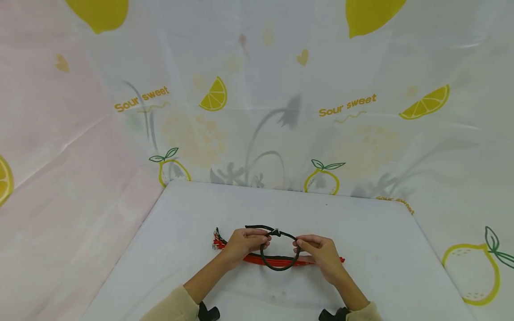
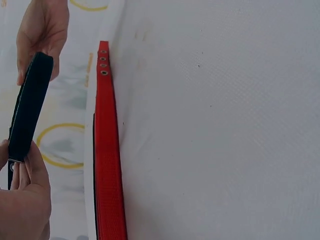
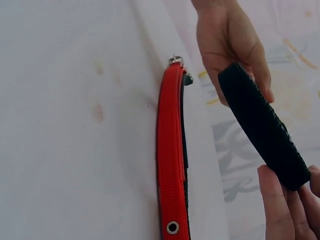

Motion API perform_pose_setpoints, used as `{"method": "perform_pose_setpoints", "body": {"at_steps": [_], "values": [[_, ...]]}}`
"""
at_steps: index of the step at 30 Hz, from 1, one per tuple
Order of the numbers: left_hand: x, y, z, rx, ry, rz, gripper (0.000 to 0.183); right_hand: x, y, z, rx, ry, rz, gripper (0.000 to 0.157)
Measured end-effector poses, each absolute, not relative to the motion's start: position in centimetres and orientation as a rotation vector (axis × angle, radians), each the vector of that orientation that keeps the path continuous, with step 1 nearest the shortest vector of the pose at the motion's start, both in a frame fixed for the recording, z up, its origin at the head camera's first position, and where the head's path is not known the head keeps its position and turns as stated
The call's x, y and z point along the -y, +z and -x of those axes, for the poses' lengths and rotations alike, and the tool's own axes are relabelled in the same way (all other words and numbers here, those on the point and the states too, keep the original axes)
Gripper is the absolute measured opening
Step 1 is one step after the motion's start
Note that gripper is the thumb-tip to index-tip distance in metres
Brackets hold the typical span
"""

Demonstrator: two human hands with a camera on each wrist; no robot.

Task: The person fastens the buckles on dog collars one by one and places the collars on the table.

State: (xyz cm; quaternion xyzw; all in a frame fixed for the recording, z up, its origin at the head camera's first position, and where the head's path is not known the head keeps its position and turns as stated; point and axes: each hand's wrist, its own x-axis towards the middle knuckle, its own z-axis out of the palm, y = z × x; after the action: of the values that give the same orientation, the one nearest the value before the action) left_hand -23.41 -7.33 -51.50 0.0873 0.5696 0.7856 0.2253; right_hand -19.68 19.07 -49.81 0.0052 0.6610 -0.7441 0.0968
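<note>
Both hands hold a dark green collar (image 1: 277, 269) bent into a loop above the table. My left hand (image 1: 246, 244) pinches it on the left, near its buckle (image 1: 276, 232), with a loose strap end sticking out past the fingers. My right hand (image 1: 322, 255) pinches the loop's right side between thumb and fingers. In the right wrist view the collar (image 3: 262, 125) shows its broad, stitched-edged band. Below it a red collar (image 2: 106, 130) lies on the table, with metal eyelets towards one end and a silver buckle (image 3: 175, 61) at the other.
A red, white and dark tassel (image 1: 218, 240) lies at the red collar's left end. The white table (image 1: 361, 232) ends at a lemon-printed cloth backdrop (image 1: 257, 89) behind and at the sides. Dark wrist devices (image 1: 209, 312) sit by the beige sleeves (image 1: 172, 307).
</note>
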Motion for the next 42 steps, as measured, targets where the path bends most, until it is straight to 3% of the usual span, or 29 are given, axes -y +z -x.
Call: {"method": "perform_pose_setpoints", "body": {"at_steps": [8, 23, 35, 42], "values": [[7.4, -51.6, 23.0, -1.6, 2.122, -0.214, 0.047, -19.0, -49.7, 19.7, -1.94, -2.226, 0.04, 0.039], [7.6, -52.0, 23.1, -1.669, 2.17, -0.207, 0.04, -19.3, -49.9, 19.3, -1.916, -2.211, 0.091, 0.043], [6.3, -52.0, 23.5, -1.635, 2.326, -0.017, 0.056, -19.4, -50.3, 19.0, -1.902, -2.053, 0.195, 0.048], [5.3, -51.6, 23.7, -1.566, 2.426, 0.11, 0.046, -18.8, -50.2, 19.2, -1.916, -2.008, 0.211, 0.052]]}}
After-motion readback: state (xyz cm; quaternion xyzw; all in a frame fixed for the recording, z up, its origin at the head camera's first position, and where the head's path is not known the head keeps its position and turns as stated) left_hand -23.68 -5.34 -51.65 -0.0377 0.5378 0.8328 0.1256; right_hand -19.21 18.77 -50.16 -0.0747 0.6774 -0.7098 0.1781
